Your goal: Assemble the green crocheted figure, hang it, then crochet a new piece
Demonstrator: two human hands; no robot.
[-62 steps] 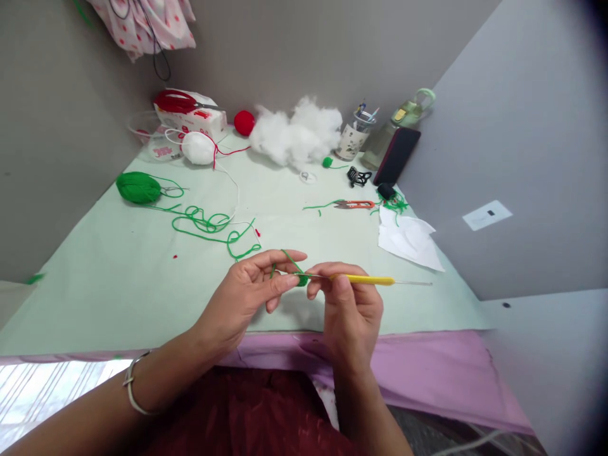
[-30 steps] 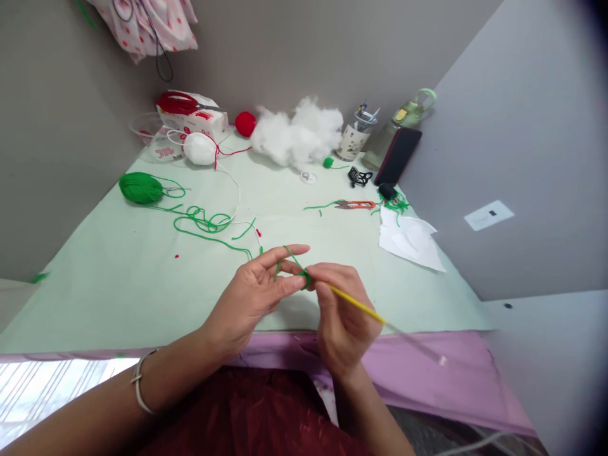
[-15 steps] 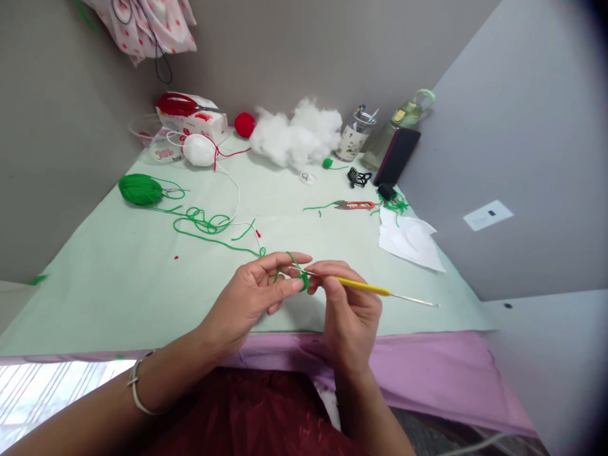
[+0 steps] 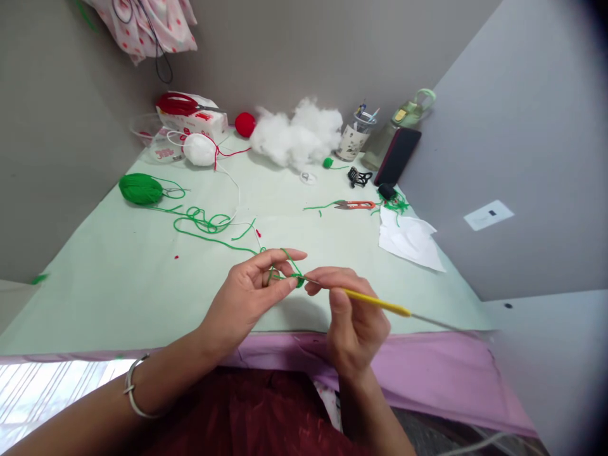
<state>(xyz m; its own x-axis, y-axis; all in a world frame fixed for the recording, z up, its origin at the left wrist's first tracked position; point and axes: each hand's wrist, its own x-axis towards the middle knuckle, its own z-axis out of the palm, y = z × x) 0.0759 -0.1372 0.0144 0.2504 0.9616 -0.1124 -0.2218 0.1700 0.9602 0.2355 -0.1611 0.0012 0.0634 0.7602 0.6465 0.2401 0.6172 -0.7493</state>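
Note:
Between thumb and fingers, my left hand (image 4: pixel 249 288) pinches a small green crochet piece (image 4: pixel 298 280). Green yarn (image 4: pixel 216 239) runs over its raised index finger and back across the table to a green yarn skein (image 4: pixel 141 189). My right hand (image 4: pixel 358 316) is closed around the yellow handle of a crochet hook (image 4: pixel 380 303), held like a pencil. The hook's thin metal tip reaches the crochet piece; whether it is through a stitch I cannot tell. Its other metal end points right, smeared by motion.
Orange thread snips (image 4: pixel 356 205), a black claw clip (image 4: pixel 360 178) and white paper (image 4: pixel 411 240) lie right of centre. White stuffing (image 4: pixel 297 133), a red yarn ball (image 4: pixel 245 125), a white yarn ball (image 4: pixel 199 150), a pen cup (image 4: pixel 354 139), a bottle (image 4: pixel 394 133) and a phone (image 4: pixel 398 157) stand behind.
My right hand has shifted slightly right and down, and the hook's handle slid right with a steeper tilt. My left hand and the crochet piece moved slightly left.

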